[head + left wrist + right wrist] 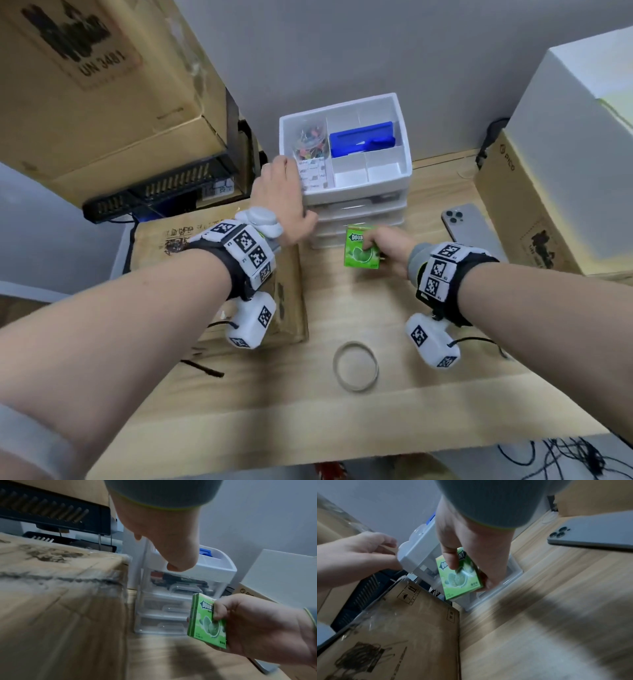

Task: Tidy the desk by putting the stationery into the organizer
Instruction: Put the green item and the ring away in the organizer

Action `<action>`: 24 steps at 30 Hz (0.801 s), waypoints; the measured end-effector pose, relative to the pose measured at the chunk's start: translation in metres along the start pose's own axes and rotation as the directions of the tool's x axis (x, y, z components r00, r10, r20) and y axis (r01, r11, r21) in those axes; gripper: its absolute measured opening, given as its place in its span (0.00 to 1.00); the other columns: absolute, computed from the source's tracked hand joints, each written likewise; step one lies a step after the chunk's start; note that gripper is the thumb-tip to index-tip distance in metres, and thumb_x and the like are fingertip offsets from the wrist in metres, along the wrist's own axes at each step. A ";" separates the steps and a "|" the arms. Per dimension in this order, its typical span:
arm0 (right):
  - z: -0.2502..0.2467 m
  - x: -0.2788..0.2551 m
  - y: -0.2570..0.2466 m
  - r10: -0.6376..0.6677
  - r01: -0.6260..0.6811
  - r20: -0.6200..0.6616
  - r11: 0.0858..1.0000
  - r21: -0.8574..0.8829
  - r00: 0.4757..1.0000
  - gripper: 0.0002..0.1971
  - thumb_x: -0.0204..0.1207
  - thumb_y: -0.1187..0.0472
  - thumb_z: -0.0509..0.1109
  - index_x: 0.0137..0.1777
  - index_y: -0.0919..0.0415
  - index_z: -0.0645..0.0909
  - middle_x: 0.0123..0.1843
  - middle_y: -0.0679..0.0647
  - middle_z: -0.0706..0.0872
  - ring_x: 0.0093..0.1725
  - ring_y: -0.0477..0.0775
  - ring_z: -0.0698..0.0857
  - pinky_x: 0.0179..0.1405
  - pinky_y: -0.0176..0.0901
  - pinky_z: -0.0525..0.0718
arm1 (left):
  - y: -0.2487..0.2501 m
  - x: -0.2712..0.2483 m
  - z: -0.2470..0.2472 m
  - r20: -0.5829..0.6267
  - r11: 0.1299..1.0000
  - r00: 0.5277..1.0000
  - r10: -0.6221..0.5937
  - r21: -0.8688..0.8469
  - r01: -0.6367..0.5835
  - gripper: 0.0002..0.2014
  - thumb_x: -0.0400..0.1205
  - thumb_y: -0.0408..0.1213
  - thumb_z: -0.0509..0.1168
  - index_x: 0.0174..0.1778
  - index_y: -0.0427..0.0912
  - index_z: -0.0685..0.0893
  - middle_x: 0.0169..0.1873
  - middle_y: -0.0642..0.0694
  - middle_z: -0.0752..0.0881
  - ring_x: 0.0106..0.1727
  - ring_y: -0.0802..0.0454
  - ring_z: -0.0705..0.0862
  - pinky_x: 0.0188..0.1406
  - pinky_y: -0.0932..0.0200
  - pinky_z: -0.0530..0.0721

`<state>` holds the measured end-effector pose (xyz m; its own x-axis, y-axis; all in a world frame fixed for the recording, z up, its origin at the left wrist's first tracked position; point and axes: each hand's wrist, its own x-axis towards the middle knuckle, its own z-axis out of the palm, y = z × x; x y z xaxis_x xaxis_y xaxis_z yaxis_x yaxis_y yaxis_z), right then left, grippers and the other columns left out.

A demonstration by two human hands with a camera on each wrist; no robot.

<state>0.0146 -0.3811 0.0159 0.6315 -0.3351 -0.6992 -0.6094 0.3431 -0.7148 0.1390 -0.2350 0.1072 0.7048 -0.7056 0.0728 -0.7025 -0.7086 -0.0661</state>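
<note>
A white organizer (pixel 405 164) with a divided top tray and clear drawers (pixel 359 209) stands at the back of the wooden desk. My right hand (pixel 388 249) grips a green Doublemint pack (pixel 359 255) upright just in front of the lower drawers, thumb on its face. The pack (pixel 459 580) hides part of the drawer fronts in the right wrist view. My left hand (pixel 281 195) rests against the organizer's front left corner, fingers loosely bent, holding nothing. The tray holds a blue item (pixel 363 137) and a clear tub of coloured clips (pixel 310 137).
A pale rubber ring (pixel 356 366) lies on the desk near me and a black pen-like stick (pixel 202 368) at the left. A phone (pixel 467 222) lies face down to the right. A flat cardboard box (pixel 291 301) borders the left, a box (pixel 513 212) the right.
</note>
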 end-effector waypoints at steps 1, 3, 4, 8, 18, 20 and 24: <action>0.003 0.003 -0.002 -0.008 0.008 0.006 0.999 0.047 1.000 0.13 0.52 0.67 0.66 0.39 0.58 0.76 0.41 0.60 0.79 0.41 0.60 0.80 0.36 0.44 0.78 | -0.004 0.004 0.002 0.025 1.000 1.000 0.016 -0.002 -0.016 0.35 0.66 0.48 0.68 0.66 0.34 0.72 0.62 0.37 0.74 0.57 0.38 0.76 0.51 0.45 0.81; 0.005 0.015 -0.005 -0.016 0.014 0.016 0.993 0.114 1.000 0.13 0.59 0.71 0.66 0.42 0.57 0.77 0.42 0.59 0.81 0.41 0.61 0.83 0.35 0.45 0.83 | -0.007 0.015 0.005 0.059 0.999 0.998 0.030 -0.027 -0.029 0.37 0.66 0.47 0.69 0.69 0.33 0.70 0.64 0.37 0.73 0.58 0.38 0.76 0.53 0.45 0.82; 0.005 0.017 -0.005 -0.014 0.011 0.015 0.989 0.144 1.000 0.15 0.58 0.72 0.66 0.45 0.57 0.78 0.44 0.60 0.82 0.43 0.61 0.84 0.38 0.49 0.87 | -0.007 0.017 0.006 0.055 0.998 0.998 0.027 -0.057 -0.024 0.37 0.67 0.46 0.70 0.70 0.33 0.70 0.66 0.37 0.72 0.60 0.39 0.76 0.56 0.46 0.82; 0.008 0.027 -0.007 0.012 -0.016 0.017 0.966 0.258 1.000 0.24 0.59 0.75 0.65 0.57 0.60 0.82 0.52 0.62 0.86 0.50 0.63 0.88 0.53 0.55 0.88 | -0.005 0.022 0.011 0.011 0.975 0.998 -0.067 -0.211 0.068 0.31 0.70 0.43 0.70 0.66 0.32 0.70 0.66 0.37 0.69 0.55 0.42 0.78 0.52 0.50 0.85; 0.013 0.024 0.015 0.054 -0.066 0.057 0.969 0.237 0.997 0.21 0.67 0.76 0.67 0.61 0.64 0.79 0.49 0.63 0.85 0.43 0.60 0.88 0.42 0.48 0.90 | -0.007 0.039 -0.002 0.192 0.996 0.977 -0.092 0.002 0.093 0.27 0.72 0.45 0.72 0.60 0.34 0.74 0.62 0.40 0.66 0.35 0.47 0.81 0.34 0.55 0.81; 0.012 0.019 0.021 0.050 -0.059 0.049 0.975 0.212 0.998 0.17 0.70 0.77 0.66 0.57 0.63 0.78 0.43 0.61 0.84 0.37 0.57 0.87 0.30 0.40 0.88 | -0.007 0.042 -0.004 0.182 0.994 0.978 -0.106 0.012 0.105 0.26 0.73 0.47 0.73 0.60 0.35 0.75 0.62 0.40 0.67 0.36 0.47 0.81 0.34 0.55 0.81; 0.008 -0.001 0.045 0.062 -0.064 0.014 0.987 0.148 0.998 0.12 0.72 0.77 0.66 0.53 0.64 0.76 0.38 0.60 0.83 0.33 0.57 0.85 0.21 0.35 0.81 | -0.004 0.040 -0.006 0.173 0.995 0.980 -0.100 0.021 0.098 0.26 0.73 0.48 0.75 0.60 0.36 0.76 0.62 0.40 0.67 0.38 0.46 0.83 0.36 0.55 0.84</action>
<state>-0.0091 -0.3582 -0.0153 0.5990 -0.3007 -0.7421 -0.5709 0.4895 -0.6592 0.1691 -0.2604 0.1167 0.7778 -0.6215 -0.0942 -0.6281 -0.7740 -0.0800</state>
